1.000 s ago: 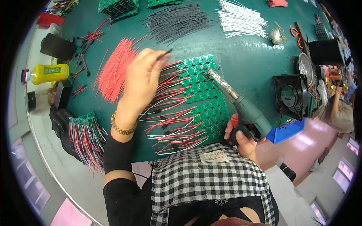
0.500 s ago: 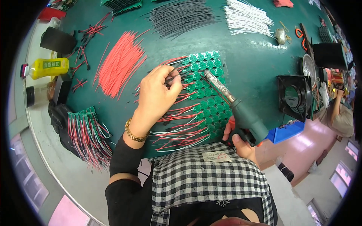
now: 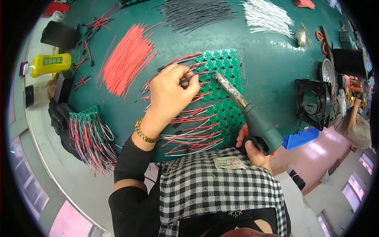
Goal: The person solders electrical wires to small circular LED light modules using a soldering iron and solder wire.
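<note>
My left hand (image 3: 171,93) is pinching thin black plastic-coated wire (image 3: 186,79) between thumb and finger, over the left side of the green round-disc circuit boards (image 3: 224,114). The wire is probably feeling light, springy and slick, needing a hold near its end. My right hand (image 3: 256,153) is wrapping the handle of the dark green pistol-shaped soldering iron (image 3: 263,128), likely heavier, its barrel perhaps hot. Bare dark green tabletop (image 3: 272,73) is stretching rightward to the square black fan (image 3: 313,103).
</note>
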The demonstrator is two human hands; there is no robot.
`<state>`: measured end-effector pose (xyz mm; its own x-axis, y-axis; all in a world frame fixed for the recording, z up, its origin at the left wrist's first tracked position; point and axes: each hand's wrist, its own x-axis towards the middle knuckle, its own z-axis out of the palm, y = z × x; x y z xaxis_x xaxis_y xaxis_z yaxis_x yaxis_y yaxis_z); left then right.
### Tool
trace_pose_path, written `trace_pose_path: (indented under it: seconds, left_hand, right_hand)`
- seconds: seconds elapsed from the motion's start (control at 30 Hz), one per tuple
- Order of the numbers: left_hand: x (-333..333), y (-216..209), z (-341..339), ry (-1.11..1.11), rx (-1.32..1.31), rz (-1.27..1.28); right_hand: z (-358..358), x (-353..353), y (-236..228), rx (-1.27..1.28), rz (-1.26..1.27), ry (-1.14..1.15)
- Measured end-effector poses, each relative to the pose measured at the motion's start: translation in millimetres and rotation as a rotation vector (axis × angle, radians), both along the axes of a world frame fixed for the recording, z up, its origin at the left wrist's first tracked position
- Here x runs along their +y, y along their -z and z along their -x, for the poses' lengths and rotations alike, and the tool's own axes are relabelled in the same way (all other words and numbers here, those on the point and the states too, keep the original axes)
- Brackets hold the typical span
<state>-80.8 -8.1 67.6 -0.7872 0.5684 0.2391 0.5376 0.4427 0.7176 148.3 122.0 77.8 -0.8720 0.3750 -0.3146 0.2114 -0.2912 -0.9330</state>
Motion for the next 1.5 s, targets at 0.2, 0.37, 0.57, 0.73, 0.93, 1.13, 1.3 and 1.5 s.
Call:
trace_pose_path:
  seconds: [0.2,0.37,0.57,0.73,0.93,1.13,1.3,1.5]
  left_hand:
    - [2.4,3.3,-0.7,-0.006,0.064,-0.033]
    - [1.2,5.3,-1.1,0.004,0.116,-0.031]
    - [1.8,9.4,0.7,0.019,0.163,-0.032]
    - [2.5,9.8,2.0,0.023,0.175,-0.031]
    - [1.2,9.4,2.1,0.029,0.169,-0.016]
    - [-0.8,10.1,-1.1,0.024,0.160,-0.013]
    - [1.0,8.0,-2.1,0.029,0.159,0.002]
    - [0.4,7.9,-0.6,0.009,0.139,-0.011]
  right_hand:
    - [-0.3,-1.6,-1.8,-0.036,-0.006,0.016]
    - [-0.1,-3.8,-2.5,-0.066,0.007,0.034]
    - [0.4,-1.6,-3.8,-0.079,-0.057,-0.047]
    - [0.9,-5.1,-3.3,-0.066,-0.012,0.022]
    - [-3.1,-7.0,5.2,0.066,0.025,0.153]
    - [-10.9,-13.0,7.3,0.060,0.089,0.252]
    - [-16.2,-14.1,9.4,0.044,0.119,0.263]
    - [-2.0,-12.7,-0.1,0.069,-0.049,0.063]
